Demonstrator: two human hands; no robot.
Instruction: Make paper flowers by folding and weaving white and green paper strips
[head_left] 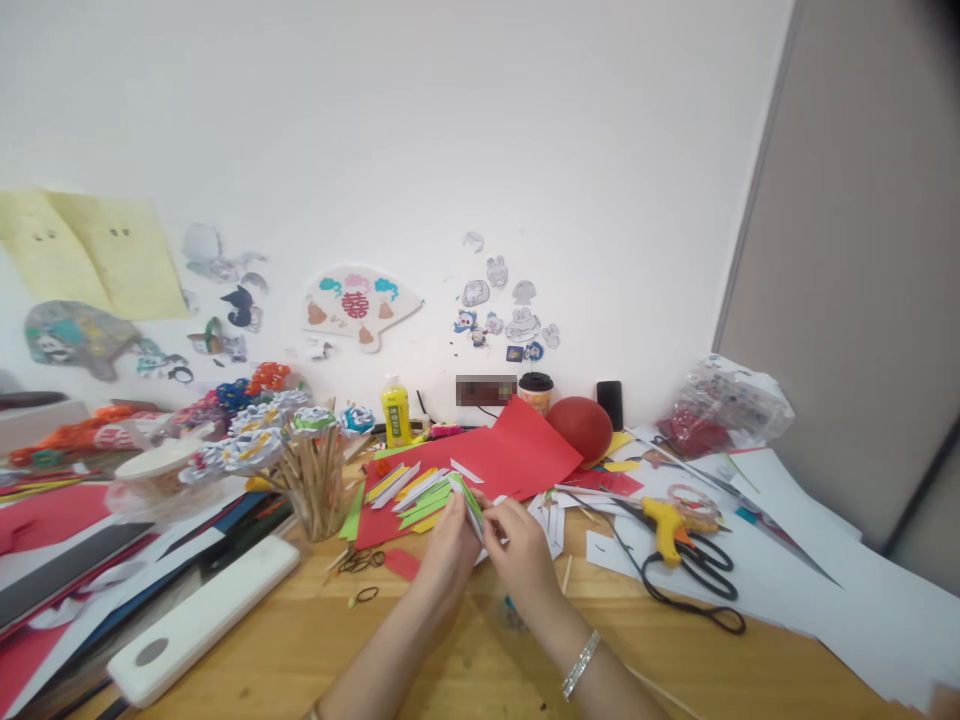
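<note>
My left hand [448, 540] and my right hand [517, 545] meet near the middle of the wooden table. Between them is a small bundle of folded green and white paper strips [469, 502], gripped by the left hand's fingers. The right hand's fingers are curled against the bundle's right side in a pinch. Just behind and left of the hands, green, yellow and white folded strips [427, 500] lie on red paper [480, 455]. More white folded strips [551, 522] lie beside the right hand.
A yellow glue gun [664, 530] with a black cord lies at right, near white sheets [780, 560]. At left are a long white device [210, 620] and a container of wooden sticks [311, 485]. A red balloon [581, 430], cup [536, 392] and yellow bottle [395, 412] stand behind.
</note>
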